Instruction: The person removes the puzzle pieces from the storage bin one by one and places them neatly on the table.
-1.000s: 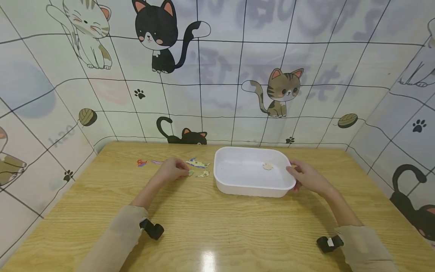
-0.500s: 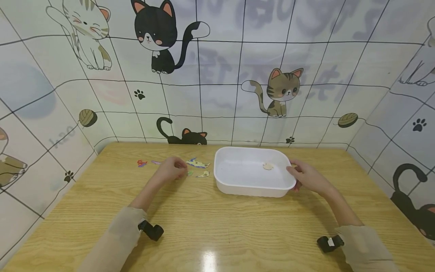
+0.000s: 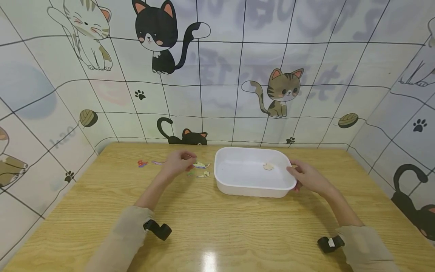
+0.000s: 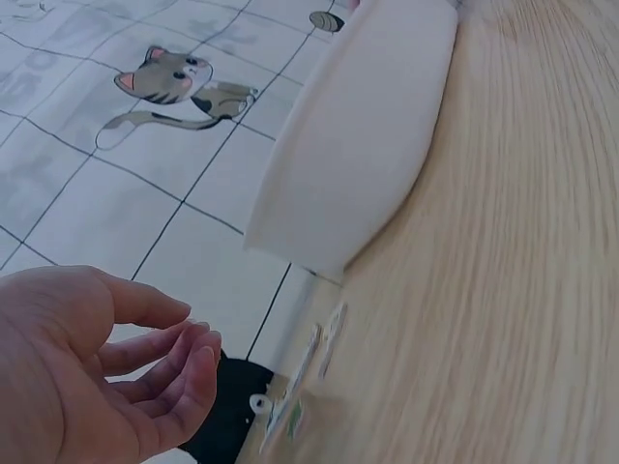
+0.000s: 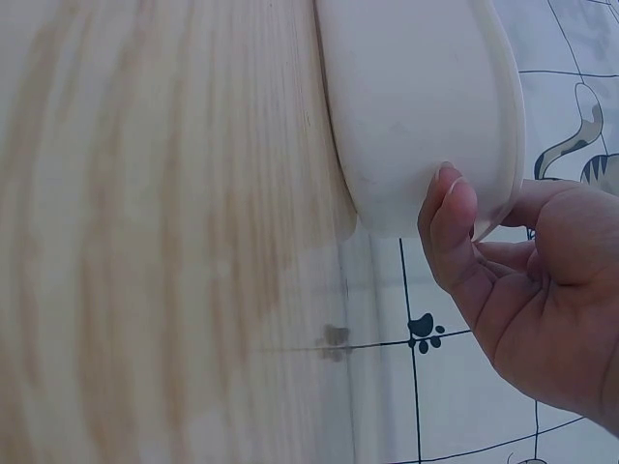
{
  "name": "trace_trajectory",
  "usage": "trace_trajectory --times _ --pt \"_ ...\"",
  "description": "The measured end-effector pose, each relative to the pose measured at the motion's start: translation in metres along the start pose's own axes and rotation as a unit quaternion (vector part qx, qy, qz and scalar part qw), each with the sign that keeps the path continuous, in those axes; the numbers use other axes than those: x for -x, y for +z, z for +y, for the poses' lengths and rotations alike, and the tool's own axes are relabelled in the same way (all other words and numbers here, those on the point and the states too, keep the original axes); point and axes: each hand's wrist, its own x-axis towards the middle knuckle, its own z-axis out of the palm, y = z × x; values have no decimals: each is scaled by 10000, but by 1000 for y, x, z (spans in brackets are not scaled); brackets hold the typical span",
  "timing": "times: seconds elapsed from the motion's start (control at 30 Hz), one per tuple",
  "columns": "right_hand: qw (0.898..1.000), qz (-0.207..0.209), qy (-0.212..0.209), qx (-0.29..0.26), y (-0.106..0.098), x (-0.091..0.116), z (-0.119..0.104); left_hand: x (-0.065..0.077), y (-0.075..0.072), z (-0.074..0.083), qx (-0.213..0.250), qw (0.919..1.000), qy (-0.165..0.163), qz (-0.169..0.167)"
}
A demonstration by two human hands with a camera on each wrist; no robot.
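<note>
My left hand (image 3: 178, 163) hovers over the small flat cutouts left of the white plastic tub (image 3: 255, 190). Its fingers curl loosely toward the thumb, and nothing shows between them in the left wrist view. Partly behind its fingertips lies a blue-and-yellow cutout (image 3: 202, 165). A small green cutout (image 3: 190, 174) and a yellowish cutout (image 3: 204, 174) lie just nearer. My right hand (image 3: 307, 177) grips the tub's right end, thumb over the rim and fingers against the outer wall (image 5: 406, 126). Inside the tub rests one pale cutout (image 3: 268, 166).
Further left on the wooden table (image 3: 217, 223) lie a red-and-blue cutout (image 3: 142, 163) and a purple strip-like cutout (image 3: 158, 163), partly beside my left hand. A wall covering (image 3: 221, 105) printed with cats rises right behind the table's far edge.
My left hand has lifted from beside the green cutout and shifted right and back, over the blue-and-yellow one. The green cutout stays on the table. My right hand and the tub have stayed put.
</note>
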Motion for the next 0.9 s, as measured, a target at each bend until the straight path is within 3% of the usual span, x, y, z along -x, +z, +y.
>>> trace_trajectory --times 0.27,0.5,0.9 --pt "10000 -28 -50 3 0 0 -1 -1 19 21 228 9981 555 96" --pt "9999 -57 -90 -46 0 1 -2 -2 38 37 656 9923 969 -397" --pt "10000 -46 -38 -71 0 0 2 -15 83 46 761 9837 1309 -974"
